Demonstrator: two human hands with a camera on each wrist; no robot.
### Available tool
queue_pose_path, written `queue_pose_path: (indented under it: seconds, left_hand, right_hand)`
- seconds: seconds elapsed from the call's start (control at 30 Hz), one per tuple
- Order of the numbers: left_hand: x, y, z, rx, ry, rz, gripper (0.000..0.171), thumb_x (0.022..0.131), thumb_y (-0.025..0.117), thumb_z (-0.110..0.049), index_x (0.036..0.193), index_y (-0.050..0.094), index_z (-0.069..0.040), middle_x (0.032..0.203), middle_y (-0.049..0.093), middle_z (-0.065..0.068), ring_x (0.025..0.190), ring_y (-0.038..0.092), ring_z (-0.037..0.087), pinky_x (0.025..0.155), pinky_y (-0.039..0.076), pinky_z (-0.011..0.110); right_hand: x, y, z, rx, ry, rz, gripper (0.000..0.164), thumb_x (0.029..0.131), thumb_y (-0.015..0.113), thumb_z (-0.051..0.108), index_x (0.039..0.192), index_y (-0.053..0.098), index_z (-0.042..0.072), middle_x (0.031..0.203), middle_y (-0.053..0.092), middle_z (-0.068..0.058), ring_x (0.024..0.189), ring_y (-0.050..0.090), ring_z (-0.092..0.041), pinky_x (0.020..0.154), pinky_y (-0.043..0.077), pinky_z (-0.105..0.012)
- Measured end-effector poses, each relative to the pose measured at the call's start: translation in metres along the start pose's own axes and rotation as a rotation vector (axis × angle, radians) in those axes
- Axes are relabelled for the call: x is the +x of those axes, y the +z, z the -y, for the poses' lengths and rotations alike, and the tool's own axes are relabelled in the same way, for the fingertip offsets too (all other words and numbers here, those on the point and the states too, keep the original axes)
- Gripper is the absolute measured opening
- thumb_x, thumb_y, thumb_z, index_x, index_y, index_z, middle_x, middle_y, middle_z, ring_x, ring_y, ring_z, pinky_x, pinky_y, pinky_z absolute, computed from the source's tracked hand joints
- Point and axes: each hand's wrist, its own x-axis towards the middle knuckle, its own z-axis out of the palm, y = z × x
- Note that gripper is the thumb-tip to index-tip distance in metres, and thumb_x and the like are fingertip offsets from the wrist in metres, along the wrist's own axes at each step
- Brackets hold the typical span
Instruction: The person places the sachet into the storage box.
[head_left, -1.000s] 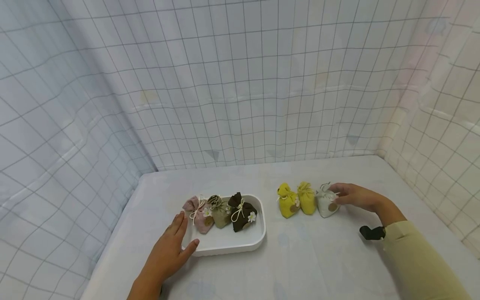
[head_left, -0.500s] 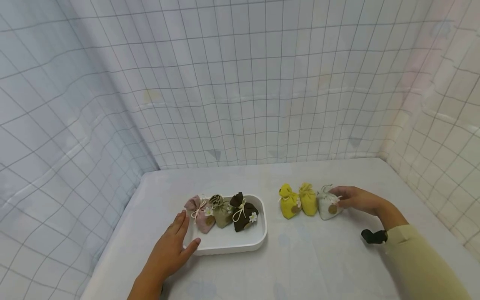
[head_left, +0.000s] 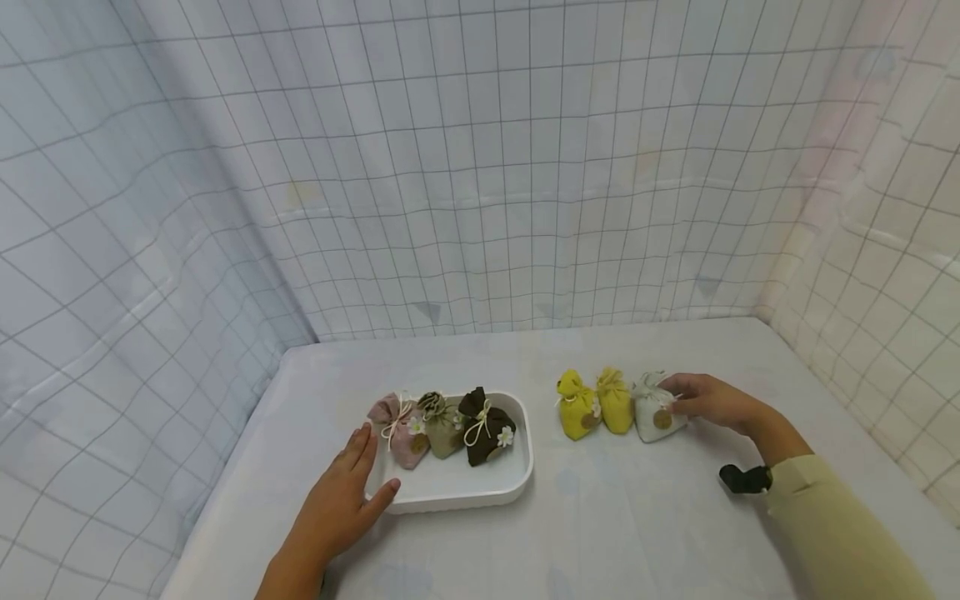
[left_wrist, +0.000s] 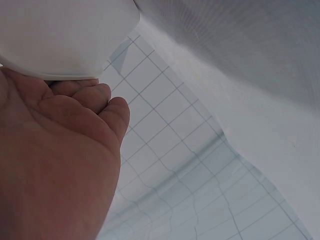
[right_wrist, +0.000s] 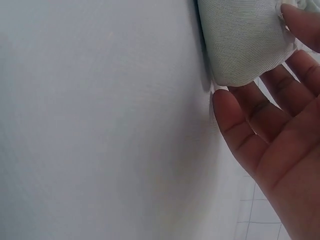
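My left hand [head_left: 337, 496] rests at the left end of a white tray [head_left: 450, 493], its fingers straight along the left wall and its thumb spread toward the front rim. The left wrist view shows those fingertips [left_wrist: 95, 97] against the underside of the tray's edge. Inside lie three small drawstring pouches: pink [head_left: 408, 446], olive green [head_left: 444, 437] and dark brown [head_left: 480, 446]. On the table at the right, my right hand [head_left: 720, 404] holds a pale grey-white pouch [head_left: 649, 423] by its right side. In the right wrist view, thumb and fingers lie on different sides of that pouch's cloth.
Two yellow pouches, one bright [head_left: 576, 419] and one more mustard [head_left: 617, 412], stand in a row just left of the pale one. Grid-patterned curtains [head_left: 480, 183] surround the table [head_left: 600, 533]. A black strap piece [head_left: 745, 478] sticks out at the right cuff.
The pale pouch's lower right side has shifted slightly to the right along with my right hand. My left hand and the tray hold their places.
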Motion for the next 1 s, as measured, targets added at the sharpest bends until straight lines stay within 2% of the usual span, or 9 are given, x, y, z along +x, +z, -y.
queue_pose_path:
  seconds: [0.27,0.53,0.77,1.0]
  left_hand:
    - [-0.002,0.001,0.001,-0.003,-0.023,0.021,0.081,0.096,0.061,-0.046,0.146,0.038,0.013,0.156,0.03,0.026,0.141,0.033,0.044,0.109,0.033,0.057]
    - [0.001,0.001,0.001,-0.008,-0.032,0.041,0.081,0.096,0.063,-0.045,0.147,0.036,0.012,0.157,0.029,0.026,0.142,0.031,0.043,0.11,0.032,0.056]
    - [0.001,-0.001,-0.001,-0.01,-0.015,0.022,0.079,0.096,0.061,-0.045,0.147,0.037,0.012,0.156,0.029,0.026,0.142,0.032,0.042,0.11,0.033,0.056]
    - [0.001,-0.002,-0.002,-0.017,-0.017,0.023,0.079,0.097,0.061,-0.044,0.147,0.037,0.012,0.156,0.029,0.026,0.142,0.032,0.042,0.11,0.033,0.055]
  right_hand:
    - [0.0,0.001,0.003,-0.057,-0.03,-0.047,0.049,0.094,0.068,0.033,0.132,0.058,0.002,0.137,0.055,-0.018,0.125,0.05,-0.036,0.097,0.046,-0.053]
    - [-0.004,0.001,0.005,-0.05,-0.046,-0.089,0.047,0.096,0.066,0.032,0.132,0.057,0.003,0.138,0.055,-0.02,0.128,0.048,-0.039,0.1,0.043,-0.057]
    - [-0.008,-0.002,0.013,-0.059,-0.113,-0.133,0.041,0.096,0.066,0.027,0.129,0.059,0.004,0.136,0.057,-0.019,0.126,0.051,-0.037,0.101,0.041,-0.059]
    - [-0.012,-0.005,0.027,-0.059,-0.138,-0.114,0.043,0.097,0.064,0.028,0.131,0.057,0.002,0.138,0.055,-0.021,0.129,0.047,-0.04,0.103,0.039,-0.061]
